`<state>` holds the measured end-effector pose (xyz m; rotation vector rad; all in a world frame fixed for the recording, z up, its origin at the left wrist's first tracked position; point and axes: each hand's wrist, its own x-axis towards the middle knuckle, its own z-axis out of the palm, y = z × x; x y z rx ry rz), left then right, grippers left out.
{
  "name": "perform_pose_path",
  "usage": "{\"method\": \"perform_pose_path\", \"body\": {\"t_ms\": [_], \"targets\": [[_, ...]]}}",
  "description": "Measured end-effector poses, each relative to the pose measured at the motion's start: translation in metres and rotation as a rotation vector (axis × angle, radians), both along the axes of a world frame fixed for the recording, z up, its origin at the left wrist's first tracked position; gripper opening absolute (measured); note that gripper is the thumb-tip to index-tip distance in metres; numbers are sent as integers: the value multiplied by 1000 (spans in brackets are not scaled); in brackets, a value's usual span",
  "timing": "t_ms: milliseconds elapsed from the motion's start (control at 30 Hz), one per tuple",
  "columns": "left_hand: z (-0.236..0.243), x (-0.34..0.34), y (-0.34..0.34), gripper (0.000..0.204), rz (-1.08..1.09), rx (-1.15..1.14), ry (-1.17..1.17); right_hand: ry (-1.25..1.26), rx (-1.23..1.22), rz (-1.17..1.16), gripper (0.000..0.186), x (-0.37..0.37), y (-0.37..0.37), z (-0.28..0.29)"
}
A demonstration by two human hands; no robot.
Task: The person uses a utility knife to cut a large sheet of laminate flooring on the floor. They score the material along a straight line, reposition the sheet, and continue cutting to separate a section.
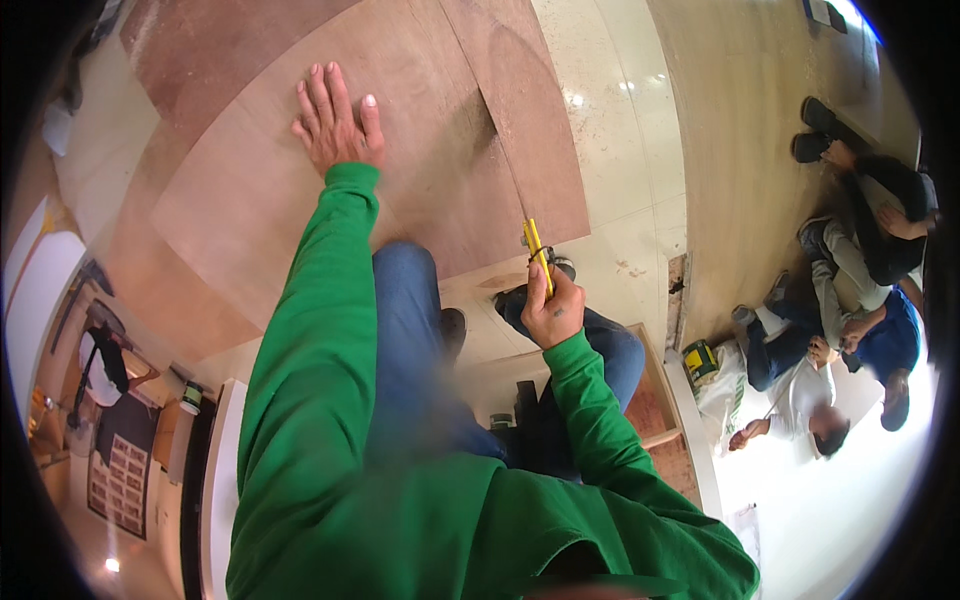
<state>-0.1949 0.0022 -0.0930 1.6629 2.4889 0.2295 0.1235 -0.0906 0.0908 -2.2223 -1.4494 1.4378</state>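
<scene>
My left hand (340,125) lies flat on a reddish-brown plywood sheet (260,190), its fingers a little apart and nothing in it. In my right hand (556,310), the fingers close round a slim yellow tool (538,250) that looks like a utility knife. Its front end points away from me at the sheet's near right edge. From there a dark line, a cut or seam, runs up across the plywood. Whether the tip touches the wood I cannot tell.
Shiny floor tiles (630,140) lie right of the sheet. Several people sit at the right, near a yellow-and-dark can (700,362) and a white sack (722,400). Another person (105,365) works at the far left. A wooden frame (672,425) stands by my right knee.
</scene>
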Motion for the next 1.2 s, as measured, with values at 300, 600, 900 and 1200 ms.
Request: {"method": "perform_pose_path", "body": {"t_ms": [300, 600, 900, 1200], "targets": [[20, -4, 16, 73, 9, -25, -26, -163, -201, 64, 34, 13, 35, 15], [2, -9, 13, 72, -23, 46, 23, -21, -131, 47, 28, 11, 6, -2], [-2, 45, 33, 82, 279, 33, 4, 24, -84, 1, 33, -6, 19, 11], [16, 42, 42, 84, 275, -10, -13, -215, -160, 188, 31, -20, 47, 115]]}}
